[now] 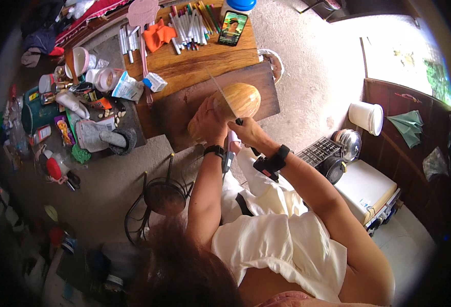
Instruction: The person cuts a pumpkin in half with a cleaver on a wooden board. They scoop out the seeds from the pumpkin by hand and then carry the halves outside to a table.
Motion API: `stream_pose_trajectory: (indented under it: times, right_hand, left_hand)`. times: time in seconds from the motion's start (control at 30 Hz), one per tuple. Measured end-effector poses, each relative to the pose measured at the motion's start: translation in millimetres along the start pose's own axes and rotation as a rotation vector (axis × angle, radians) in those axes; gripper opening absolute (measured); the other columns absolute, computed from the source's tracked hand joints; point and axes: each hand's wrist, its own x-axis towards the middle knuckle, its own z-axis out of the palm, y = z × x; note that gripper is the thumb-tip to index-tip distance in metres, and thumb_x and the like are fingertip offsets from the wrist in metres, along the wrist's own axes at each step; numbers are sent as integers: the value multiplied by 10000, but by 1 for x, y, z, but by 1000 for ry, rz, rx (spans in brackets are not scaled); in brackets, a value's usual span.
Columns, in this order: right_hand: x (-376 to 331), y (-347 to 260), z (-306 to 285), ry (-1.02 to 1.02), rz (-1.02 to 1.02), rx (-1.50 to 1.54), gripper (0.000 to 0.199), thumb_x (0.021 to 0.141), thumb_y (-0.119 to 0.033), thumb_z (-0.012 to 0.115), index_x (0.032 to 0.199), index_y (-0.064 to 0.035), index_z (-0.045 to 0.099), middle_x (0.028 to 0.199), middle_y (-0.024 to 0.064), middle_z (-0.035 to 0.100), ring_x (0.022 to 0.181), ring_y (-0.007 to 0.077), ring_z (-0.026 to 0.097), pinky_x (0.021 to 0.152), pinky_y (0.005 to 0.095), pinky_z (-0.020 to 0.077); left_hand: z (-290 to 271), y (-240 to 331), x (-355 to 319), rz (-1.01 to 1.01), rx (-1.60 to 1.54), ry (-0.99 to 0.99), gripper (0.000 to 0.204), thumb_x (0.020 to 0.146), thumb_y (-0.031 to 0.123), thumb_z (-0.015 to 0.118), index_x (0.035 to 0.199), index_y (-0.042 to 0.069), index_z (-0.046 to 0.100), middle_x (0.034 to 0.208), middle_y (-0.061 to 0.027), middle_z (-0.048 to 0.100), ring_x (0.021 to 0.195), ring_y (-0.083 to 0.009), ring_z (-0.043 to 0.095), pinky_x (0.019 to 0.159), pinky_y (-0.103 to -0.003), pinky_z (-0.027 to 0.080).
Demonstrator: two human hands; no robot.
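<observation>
A large, oblong yellow-orange fruit lies on a dark wooden board; its exact kind is unclear. My left hand is pressed over the near-left part of it, fingers curved round its side. In my right hand is the dark handle of a knife, closed in the fingers at the fruit's near edge. The long thin knife blade slants up and left across the fruit, between my left hand and the rounded right end. How deep the blade sits cannot be made out.
Behind the board, a wooden table carries several markers, an orange cloth and a phone. Jars and packets crowd the left, beside a stone mortar. A black stool stands nearer, a white bucket at right.
</observation>
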Motion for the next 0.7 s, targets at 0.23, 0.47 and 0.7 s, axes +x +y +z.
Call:
stream_pose_trajectory:
  times: [0.23,0.47,0.7]
  right_hand:
    - [21,0,-1,37,86,-52,266,827,-236,621,742,16,598,600,48,549,468,134,520,393,312,411]
    - [28,-20,-9,-29,57,-50,252,840,-215,626,746,13,572,573,46,522,459,144,512,416,310,392]
    - [22,-28,-6,-15,25,39,276,865,-227,623,757,22,572,594,48,533,452,149,511,407,312,407]
  left_hand:
    - [-4,-7,19,-52,-59,60,394,978,341,466,1258,110,620,1242,-97,649,1168,-270,590,1023,-426,407]
    - [-7,-7,33,-168,-87,46,362,1009,328,442,1170,100,673,1164,-92,689,1110,-266,623,997,-415,424]
    - [-13,-2,34,-211,-113,35,380,1014,351,440,1118,95,701,1130,-57,705,1101,-255,632,983,-401,429]
